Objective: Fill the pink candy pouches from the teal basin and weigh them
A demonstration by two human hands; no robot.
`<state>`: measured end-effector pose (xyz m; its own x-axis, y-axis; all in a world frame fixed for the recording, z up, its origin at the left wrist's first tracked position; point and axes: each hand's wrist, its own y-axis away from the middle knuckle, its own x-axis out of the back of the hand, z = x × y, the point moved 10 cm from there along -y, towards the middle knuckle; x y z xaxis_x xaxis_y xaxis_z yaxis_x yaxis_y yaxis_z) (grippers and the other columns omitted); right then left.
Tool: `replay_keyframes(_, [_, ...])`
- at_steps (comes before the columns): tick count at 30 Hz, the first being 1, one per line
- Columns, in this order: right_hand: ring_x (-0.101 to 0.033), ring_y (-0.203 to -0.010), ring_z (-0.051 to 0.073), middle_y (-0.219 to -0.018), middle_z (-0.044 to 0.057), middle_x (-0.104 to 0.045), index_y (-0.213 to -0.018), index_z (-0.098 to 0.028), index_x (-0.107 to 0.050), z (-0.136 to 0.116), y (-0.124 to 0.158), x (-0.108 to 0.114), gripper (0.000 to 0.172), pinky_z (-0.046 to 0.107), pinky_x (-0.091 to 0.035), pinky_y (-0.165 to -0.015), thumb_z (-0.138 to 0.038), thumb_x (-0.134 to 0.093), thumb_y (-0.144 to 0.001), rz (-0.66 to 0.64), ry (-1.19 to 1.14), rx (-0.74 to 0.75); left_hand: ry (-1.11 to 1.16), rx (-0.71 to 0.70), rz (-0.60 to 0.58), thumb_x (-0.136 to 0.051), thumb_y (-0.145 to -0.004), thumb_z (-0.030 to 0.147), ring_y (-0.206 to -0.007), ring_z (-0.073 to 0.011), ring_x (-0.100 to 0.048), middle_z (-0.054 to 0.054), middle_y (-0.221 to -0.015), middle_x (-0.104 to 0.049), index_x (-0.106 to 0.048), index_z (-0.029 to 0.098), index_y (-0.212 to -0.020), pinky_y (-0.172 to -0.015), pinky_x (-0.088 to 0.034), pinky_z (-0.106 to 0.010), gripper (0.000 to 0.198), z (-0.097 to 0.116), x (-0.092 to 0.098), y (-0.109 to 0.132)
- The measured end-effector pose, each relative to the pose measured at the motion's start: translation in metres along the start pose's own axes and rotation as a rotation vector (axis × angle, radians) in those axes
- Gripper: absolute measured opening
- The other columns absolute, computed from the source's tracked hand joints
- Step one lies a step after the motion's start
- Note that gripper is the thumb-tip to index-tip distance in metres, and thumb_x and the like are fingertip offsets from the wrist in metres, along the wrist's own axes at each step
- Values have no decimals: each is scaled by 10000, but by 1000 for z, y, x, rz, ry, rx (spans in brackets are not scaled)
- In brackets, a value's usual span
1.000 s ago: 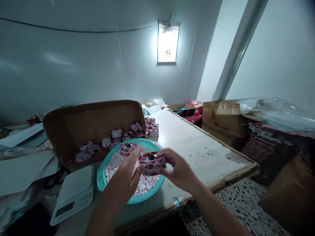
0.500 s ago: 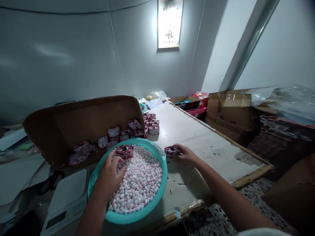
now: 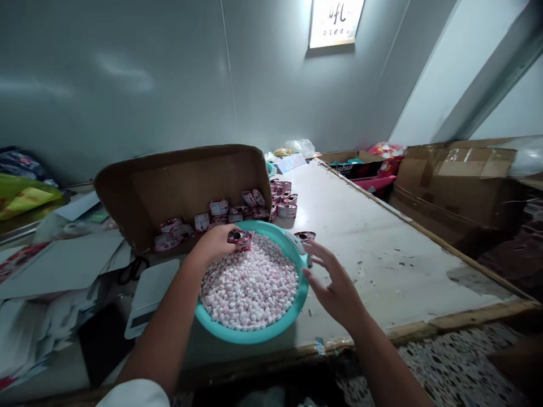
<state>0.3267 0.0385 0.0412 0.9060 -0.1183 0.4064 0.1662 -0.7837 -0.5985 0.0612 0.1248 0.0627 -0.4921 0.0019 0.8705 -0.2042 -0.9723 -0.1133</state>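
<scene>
A teal basin [image 3: 297, 305] holds a heap of small pink and white candies [image 3: 250, 288]. My left hand [image 3: 214, 244] is closed on a small red and pink box [image 3: 240, 239] at the basin's far rim. My right hand [image 3: 333, 282] hovers open beside the basin's right rim, fingers spread, holding nothing. Another small box [image 3: 304, 236] stands on the table just beyond its fingertips. An open cardboard box [image 3: 178, 186] behind the basin contains several more of the small boxes [image 3: 212, 217].
A white kitchen scale [image 3: 150, 297] lies left of the basin, with scissors [image 3: 131, 270] and flat card sheets [image 3: 59, 265] further left. More small boxes [image 3: 283, 200] are stacked on the white table [image 3: 382, 249]. Cardboard cartons [image 3: 458, 181] stand at the right.
My right hand let go of the small box on the table and pulled back, opening. My left hand closed on the box at the basin's far rim. The view tilted downward and left.
</scene>
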Motion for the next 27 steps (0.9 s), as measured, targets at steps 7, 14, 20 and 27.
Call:
replay_keyframes(7, [-623, -1139, 225, -1274, 71, -603, -1341, -314, -519, 17, 44, -11, 337, 408, -585, -940, -291, -515, -1004, -65, -13, -71, -54, 64, 395, -660, -814, 384, -1085, -256, -650, -82, -1196, -687, -653, 205, -1197, -941, -507, -333, 423, -43, 69, 79])
replay_keyframes(14, [-517, -1273, 313, -1383, 113, -515, -1248, -286, -588, -52, 1, -40, 283, 541, -472, -1035, -330, -555, -971, -18, 306, 221, -235, 388, 507, -706, -774, 386, -1028, -321, -675, -127, -1126, -727, -706, 202, -1160, -893, -524, -398, 427, -144, 114, 170])
replay_keyframes(20, [-289, -1443, 396, -1593, 103, -281, -1449, -335, -490, -45, -11, -151, 654, 592, -417, -1082, -526, -678, -853, -608, 286, 124, -92, 440, 439, -781, -694, 309, -1112, -305, -672, -141, -1233, -699, -617, 198, -1291, -989, -501, -438, 629, -196, 72, 182])
replay_keyframes(27, [-482, -1330, 343, -1471, 124, -472, -1282, -296, -649, -28, -4, -173, 470, 498, -474, -1057, -512, -649, -863, -775, 145, 27, -205, 286, 958, -529, -896, 304, -1032, -226, -682, -124, -1040, -736, -681, 185, -951, -1103, -421, -475, 201, -188, 75, 279])
